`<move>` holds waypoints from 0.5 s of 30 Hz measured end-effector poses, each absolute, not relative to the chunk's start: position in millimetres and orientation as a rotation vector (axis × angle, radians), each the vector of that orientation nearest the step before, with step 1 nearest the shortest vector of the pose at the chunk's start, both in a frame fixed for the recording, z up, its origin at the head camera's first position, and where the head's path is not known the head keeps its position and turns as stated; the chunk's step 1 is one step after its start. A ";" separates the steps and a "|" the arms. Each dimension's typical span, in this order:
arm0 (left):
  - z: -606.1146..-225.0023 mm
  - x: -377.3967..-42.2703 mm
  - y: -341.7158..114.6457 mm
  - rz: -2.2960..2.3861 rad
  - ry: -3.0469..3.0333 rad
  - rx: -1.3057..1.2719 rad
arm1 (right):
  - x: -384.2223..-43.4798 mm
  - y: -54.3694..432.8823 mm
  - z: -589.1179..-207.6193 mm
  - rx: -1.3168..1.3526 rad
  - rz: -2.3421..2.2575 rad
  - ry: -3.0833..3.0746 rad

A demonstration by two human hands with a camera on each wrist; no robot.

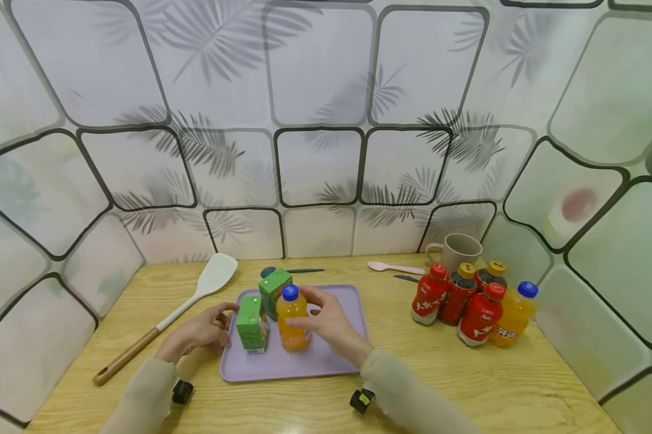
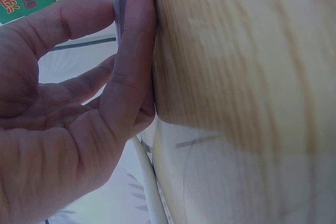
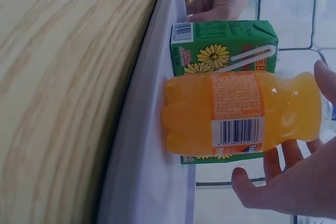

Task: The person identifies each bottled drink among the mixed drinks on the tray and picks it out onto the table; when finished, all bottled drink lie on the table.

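Note:
An orange juice bottle (image 1: 292,322) with a blue cap stands on the purple tray (image 1: 326,361). My right hand (image 1: 331,322) holds it around the upper part, thumb on the near side and fingers behind. Left of the bottle is a green drink carton (image 1: 251,325) with a yellow flower print and a white straw, seen in the right wrist view. A second green carton (image 1: 274,292) stands just behind. At the tray's left edge, my left hand (image 1: 208,331) pinches the rim; in the left wrist view a finger (image 2: 137,30) lies along its outer side.
A white spatula (image 1: 195,295) with a wooden handle lies to the left. Red bottles (image 1: 480,316), another orange bottle (image 1: 512,316) and a beige mug (image 1: 458,250) stand at the right. A pink spoon (image 1: 396,267) and a dark spoon (image 1: 298,270) lie near the wall.

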State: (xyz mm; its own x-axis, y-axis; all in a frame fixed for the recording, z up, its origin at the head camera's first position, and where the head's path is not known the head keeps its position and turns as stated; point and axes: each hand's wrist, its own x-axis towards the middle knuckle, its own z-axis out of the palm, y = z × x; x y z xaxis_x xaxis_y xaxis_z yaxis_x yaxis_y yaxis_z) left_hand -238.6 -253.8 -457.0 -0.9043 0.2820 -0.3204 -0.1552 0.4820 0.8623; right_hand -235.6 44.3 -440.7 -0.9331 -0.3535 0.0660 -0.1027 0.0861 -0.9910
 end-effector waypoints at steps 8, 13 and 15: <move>-457.2 -238.9 -255.1 1.415 2.305 0.108 | -234.0 39.8 -442.0 -0.460 -2.007 2.182; -459.6 -238.9 -258.1 1.452 2.283 0.157 | -230.7 42.5 -439.8 -0.412 -2.029 2.214; -461.6 -238.9 -260.3 1.472 2.270 0.190 | -229.4 45.5 -438.7 -0.385 -2.035 2.217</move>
